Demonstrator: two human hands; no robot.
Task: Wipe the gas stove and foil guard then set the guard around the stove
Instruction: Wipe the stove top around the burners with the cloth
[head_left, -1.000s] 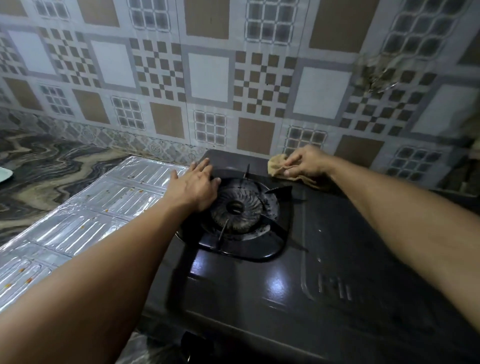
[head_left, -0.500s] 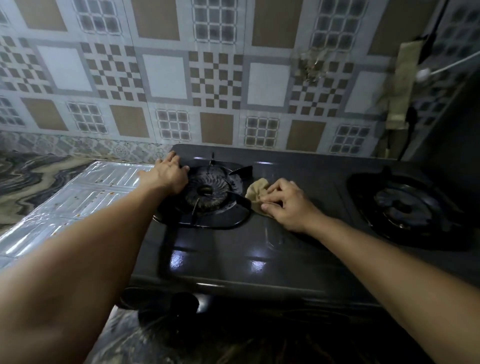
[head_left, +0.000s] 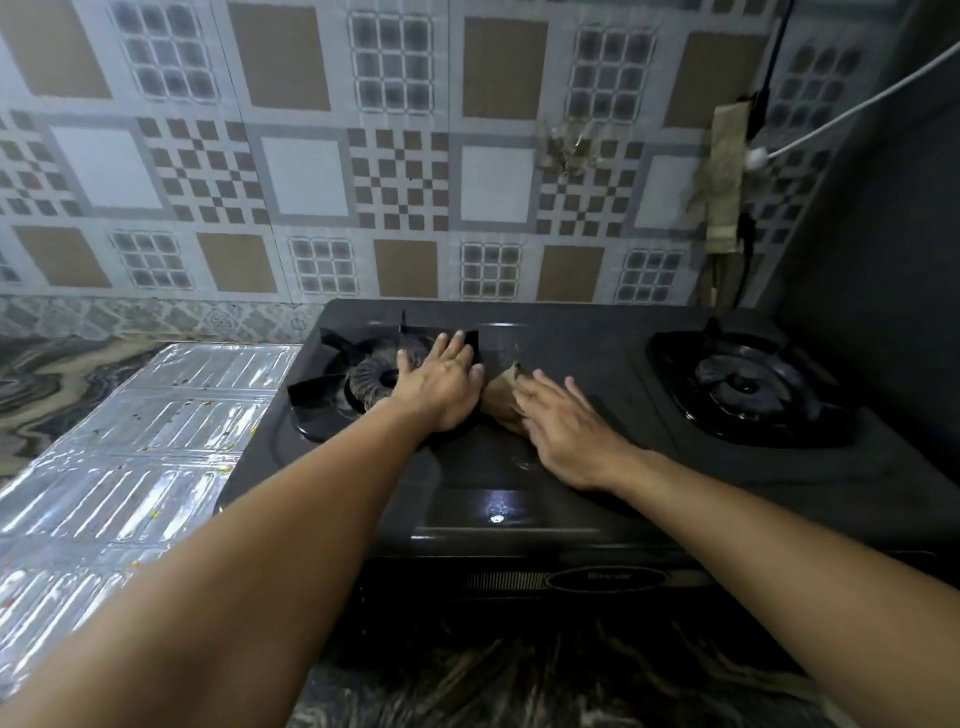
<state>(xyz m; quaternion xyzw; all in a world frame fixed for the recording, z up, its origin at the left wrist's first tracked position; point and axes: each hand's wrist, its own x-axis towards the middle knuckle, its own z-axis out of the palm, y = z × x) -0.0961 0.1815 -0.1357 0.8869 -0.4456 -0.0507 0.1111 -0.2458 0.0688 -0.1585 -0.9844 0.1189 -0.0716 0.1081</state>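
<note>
Your right hand (head_left: 563, 434) presses the soft cloth (head_left: 503, 399) flat-fingered on the stove (head_left: 571, 499); your left (head_left: 441, 387) rests open on the burner grate (head_left: 332, 395). The foil guard (head_left: 156, 447), lying flat beside the stove, looks light and crumple-prone: lift it by its edges.

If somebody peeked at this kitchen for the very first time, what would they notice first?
Two bare arms reach over a black gas stove: the left hand lies flat on the left burner, and the right hand presses a tan cloth on the stove top between the burners. Next comes the shiny foil guard, lying flat on the counter left of the stove, speckled with crumbs.
</note>
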